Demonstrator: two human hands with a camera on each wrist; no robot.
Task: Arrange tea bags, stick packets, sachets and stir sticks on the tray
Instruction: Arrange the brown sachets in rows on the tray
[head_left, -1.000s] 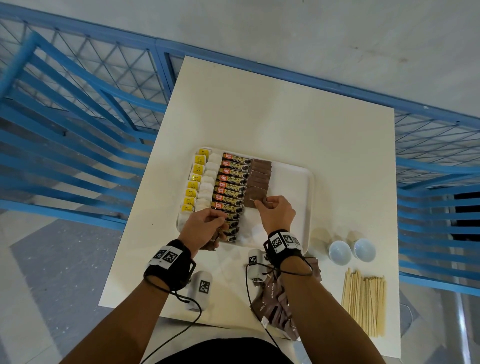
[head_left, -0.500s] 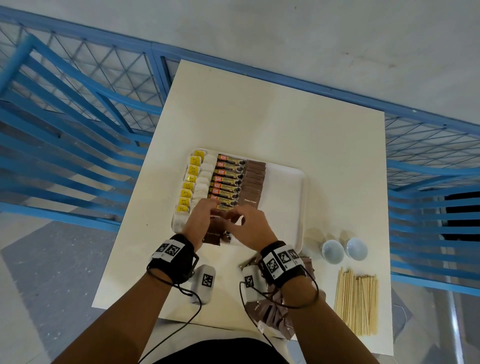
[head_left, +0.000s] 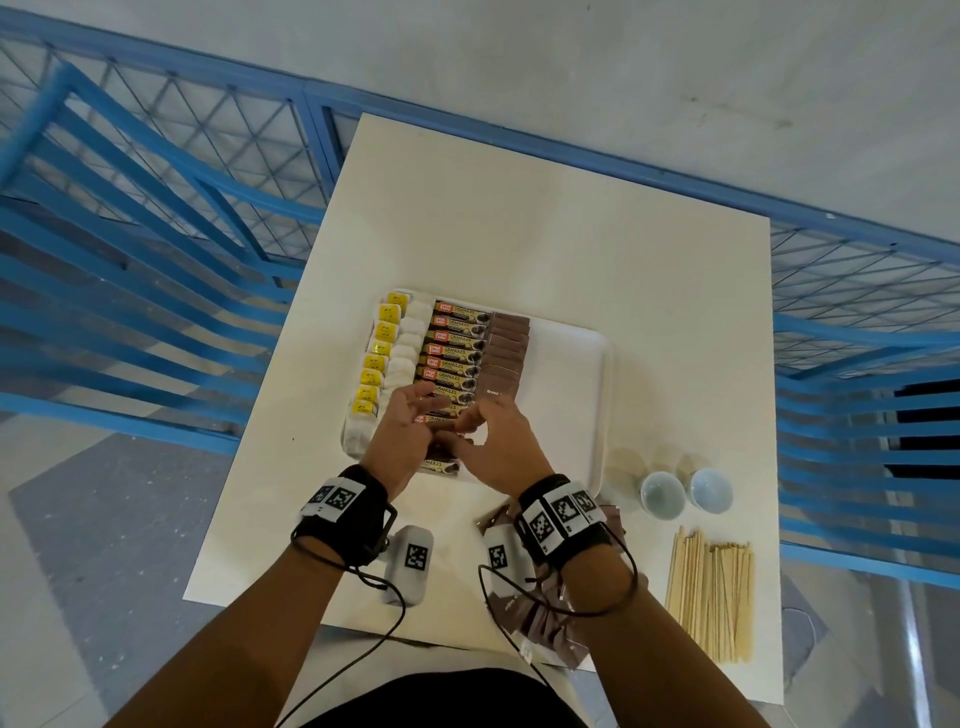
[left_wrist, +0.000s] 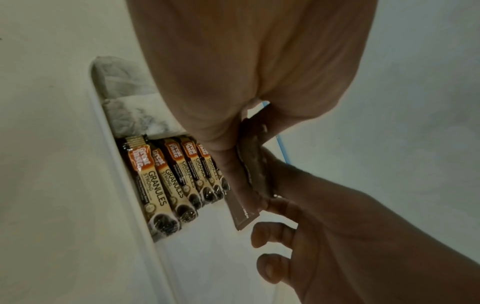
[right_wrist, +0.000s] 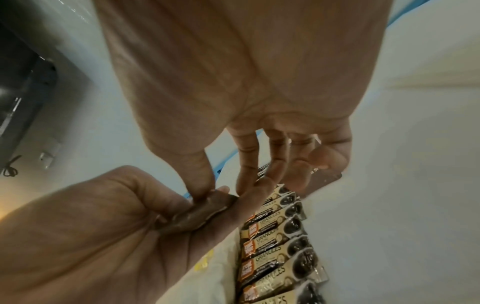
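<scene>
A white tray (head_left: 597, 415) carries rows of yellow-tagged tea bags (head_left: 384, 353), coffee stick packets (head_left: 452, 353) and brown sachets (head_left: 506, 353). My hands meet over its near end. My left hand (head_left: 410, 431) grips a small stack of brown sachets (left_wrist: 249, 170) between thumb and fingers. My right hand (head_left: 493, 447) pinches the top sachet of that stack (right_wrist: 197, 214) with thumb and index finger (right_wrist: 246, 174). Its other fingers are spread above the stick packets (right_wrist: 275, 236). Stir sticks (head_left: 711, 592) lie on the table at the near right.
A loose pile of brown sachets (head_left: 545, 623) lies at the table's near edge under my right forearm. Two small pale cups (head_left: 662, 493) stand right of the tray. The right part of the tray is bare. Blue railings (head_left: 156, 260) flank the table.
My right hand left the brown sachet row on the tray and came back to my left hand, where it now pinches a sachet from the stack. The left hand stayed in place.
</scene>
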